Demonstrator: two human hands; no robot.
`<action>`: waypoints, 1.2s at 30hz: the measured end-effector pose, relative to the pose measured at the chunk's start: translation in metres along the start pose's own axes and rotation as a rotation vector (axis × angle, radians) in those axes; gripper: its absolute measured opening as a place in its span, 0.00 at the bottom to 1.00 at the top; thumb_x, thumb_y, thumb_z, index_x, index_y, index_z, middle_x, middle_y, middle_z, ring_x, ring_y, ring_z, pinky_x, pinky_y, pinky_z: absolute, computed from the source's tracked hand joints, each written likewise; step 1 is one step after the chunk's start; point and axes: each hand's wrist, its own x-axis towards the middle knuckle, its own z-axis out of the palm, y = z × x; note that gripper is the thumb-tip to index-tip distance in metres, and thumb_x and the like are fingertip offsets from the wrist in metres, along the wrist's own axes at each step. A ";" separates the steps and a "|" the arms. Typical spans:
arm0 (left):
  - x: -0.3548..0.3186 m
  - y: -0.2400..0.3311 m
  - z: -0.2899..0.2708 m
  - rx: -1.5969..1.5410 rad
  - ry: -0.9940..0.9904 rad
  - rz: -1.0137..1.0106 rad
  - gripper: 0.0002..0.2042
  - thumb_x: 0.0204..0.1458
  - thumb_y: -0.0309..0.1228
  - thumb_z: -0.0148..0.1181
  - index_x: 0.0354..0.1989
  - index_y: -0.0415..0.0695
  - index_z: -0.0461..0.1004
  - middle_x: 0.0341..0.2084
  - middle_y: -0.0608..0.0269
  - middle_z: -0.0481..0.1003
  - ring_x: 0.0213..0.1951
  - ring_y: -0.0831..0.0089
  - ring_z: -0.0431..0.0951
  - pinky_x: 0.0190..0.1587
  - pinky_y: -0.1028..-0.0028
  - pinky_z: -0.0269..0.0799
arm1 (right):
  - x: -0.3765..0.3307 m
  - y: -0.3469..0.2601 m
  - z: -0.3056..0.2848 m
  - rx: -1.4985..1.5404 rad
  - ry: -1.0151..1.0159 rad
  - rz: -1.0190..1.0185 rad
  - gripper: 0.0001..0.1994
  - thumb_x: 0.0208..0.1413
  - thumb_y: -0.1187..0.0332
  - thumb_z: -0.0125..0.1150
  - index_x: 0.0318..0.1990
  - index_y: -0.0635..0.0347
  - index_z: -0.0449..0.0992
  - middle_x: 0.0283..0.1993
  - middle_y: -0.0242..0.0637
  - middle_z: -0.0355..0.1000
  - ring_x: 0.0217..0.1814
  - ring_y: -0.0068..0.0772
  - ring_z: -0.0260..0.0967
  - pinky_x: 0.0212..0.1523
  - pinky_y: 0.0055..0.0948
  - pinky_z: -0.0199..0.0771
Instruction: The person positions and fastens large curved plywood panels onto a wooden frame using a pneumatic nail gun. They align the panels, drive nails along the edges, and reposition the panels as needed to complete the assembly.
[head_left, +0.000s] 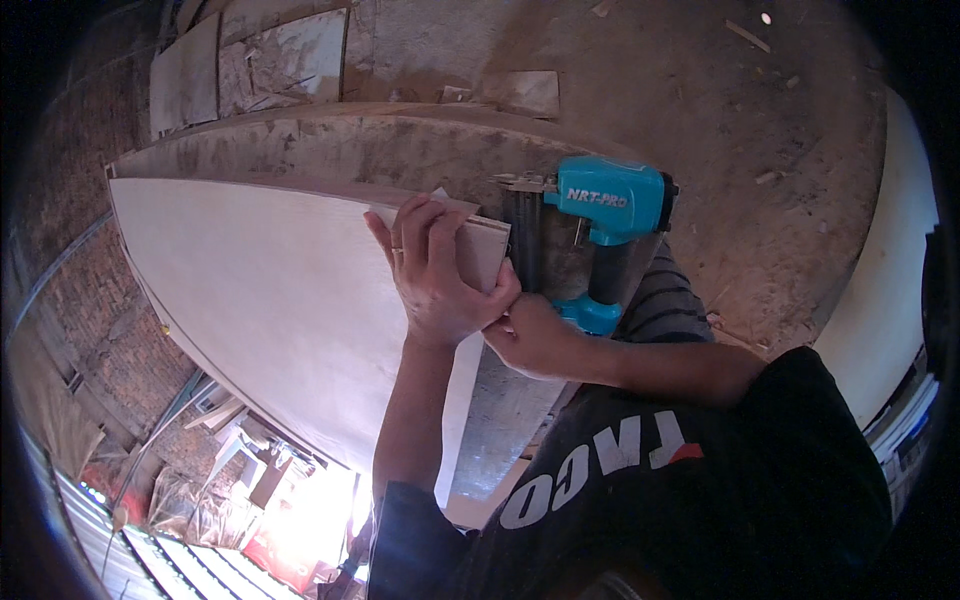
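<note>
Here, the left hand [437,272] grips the pale board [270,280] by its mid-frame corner; the long top edge runs left. The blue nail gun [612,195], rightward, is nearer the right hand [528,335], whose grip I can't tell.
</note>
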 end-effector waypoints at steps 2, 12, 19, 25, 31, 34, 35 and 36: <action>-0.004 -0.005 0.000 0.026 -0.023 -0.003 0.36 0.34 0.45 0.77 0.54 0.48 0.72 0.57 0.53 0.67 0.69 0.51 0.66 0.79 0.35 0.33 | -0.001 -0.012 -0.007 0.026 -0.031 0.045 0.16 0.69 0.66 0.56 0.49 0.76 0.77 0.41 0.60 0.81 0.45 0.58 0.84 0.47 0.48 0.82; -0.010 -0.008 -0.001 0.229 -0.071 -0.117 0.49 0.34 0.60 0.75 0.64 0.46 0.64 0.68 0.44 0.55 0.77 0.32 0.44 0.74 0.24 0.29 | -0.001 -0.010 -0.009 0.169 -0.065 0.068 0.17 0.74 0.64 0.56 0.55 0.73 0.76 0.47 0.54 0.82 0.47 0.48 0.83 0.48 0.42 0.81; -0.014 -0.013 0.004 0.181 -0.083 -0.134 0.48 0.33 0.58 0.75 0.63 0.50 0.64 0.68 0.43 0.54 0.79 0.41 0.43 0.75 0.26 0.25 | -0.002 -0.035 -0.024 0.005 -0.167 0.212 0.18 0.74 0.61 0.56 0.55 0.71 0.78 0.45 0.52 0.82 0.44 0.43 0.83 0.45 0.40 0.82; -0.015 -0.012 0.002 0.186 -0.063 -0.128 0.48 0.33 0.58 0.76 0.63 0.50 0.64 0.66 0.44 0.55 0.78 0.42 0.47 0.75 0.27 0.25 | -0.036 -0.090 -0.085 -0.345 -0.134 0.131 0.14 0.71 0.63 0.62 0.52 0.65 0.82 0.37 0.45 0.82 0.37 0.32 0.82 0.40 0.32 0.81; -0.009 -0.006 -0.002 0.162 -0.049 -0.150 0.46 0.34 0.56 0.77 0.62 0.48 0.65 0.65 0.47 0.57 0.77 0.45 0.50 0.74 0.26 0.29 | -0.012 -0.079 -0.128 -0.980 0.418 -0.685 0.14 0.50 0.65 0.78 0.45 0.54 0.84 0.42 0.36 0.81 0.42 0.37 0.78 0.39 0.37 0.79; -0.002 -0.001 -0.005 0.181 -0.073 -0.186 0.45 0.33 0.55 0.78 0.60 0.47 0.66 0.65 0.47 0.57 0.77 0.45 0.50 0.73 0.25 0.31 | 0.011 -0.082 -0.124 -1.173 0.383 -0.762 0.14 0.49 0.65 0.78 0.44 0.53 0.84 0.45 0.33 0.81 0.45 0.38 0.77 0.40 0.38 0.79; -0.002 0.001 -0.005 0.184 -0.070 -0.194 0.45 0.32 0.55 0.78 0.60 0.47 0.66 0.65 0.47 0.57 0.77 0.45 0.50 0.73 0.24 0.32 | 0.012 -0.087 -0.121 -1.192 0.372 -0.745 0.14 0.49 0.66 0.77 0.44 0.53 0.84 0.45 0.33 0.81 0.45 0.39 0.77 0.42 0.39 0.78; -0.001 0.002 -0.004 0.188 -0.068 -0.201 0.45 0.31 0.55 0.78 0.60 0.47 0.67 0.64 0.46 0.58 0.77 0.45 0.50 0.73 0.23 0.32 | 0.013 -0.092 -0.119 -1.211 0.362 -0.728 0.13 0.50 0.66 0.76 0.44 0.53 0.85 0.45 0.33 0.82 0.45 0.39 0.77 0.43 0.40 0.78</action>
